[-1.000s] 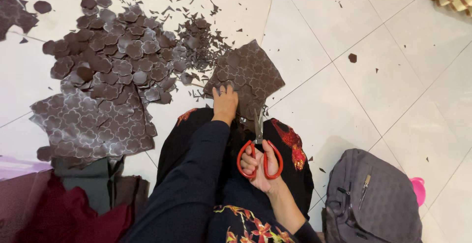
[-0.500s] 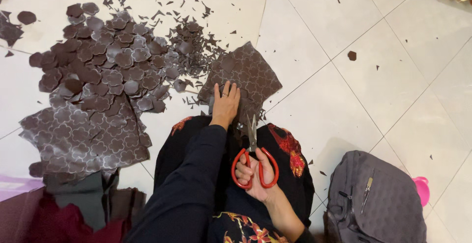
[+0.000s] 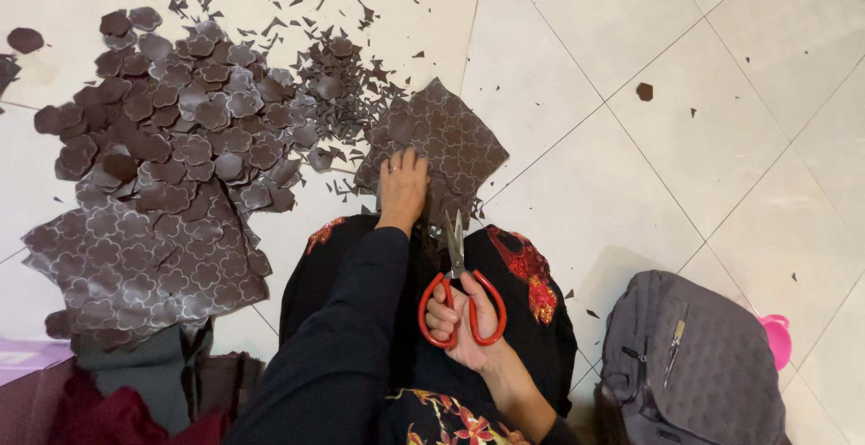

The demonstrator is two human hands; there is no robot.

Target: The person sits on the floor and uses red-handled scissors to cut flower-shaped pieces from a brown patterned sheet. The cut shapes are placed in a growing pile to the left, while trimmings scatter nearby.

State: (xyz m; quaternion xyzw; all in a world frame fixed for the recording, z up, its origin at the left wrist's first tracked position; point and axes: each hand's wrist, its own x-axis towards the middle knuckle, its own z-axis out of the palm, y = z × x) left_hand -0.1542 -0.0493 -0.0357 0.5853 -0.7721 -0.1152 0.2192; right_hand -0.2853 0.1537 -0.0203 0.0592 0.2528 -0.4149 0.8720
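Big pile of cut brown flower shapes (image 3: 180, 130) covers the white tile floor (image 3: 703, 166). The patterned brown sheet (image 3: 450, 139) lies just past the knees, left hand (image 3: 403, 188) flat on it. Right hand (image 3: 464, 323) grips red scissors (image 3: 459, 292), fingers through the loops, blades nearly closed.

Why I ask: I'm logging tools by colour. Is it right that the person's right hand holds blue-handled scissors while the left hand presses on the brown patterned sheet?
Not quite: the scissors have red handles, not blue, as the head view shows. The rest stands: the right hand holds them, and the left hand presses on the brown patterned sheet.
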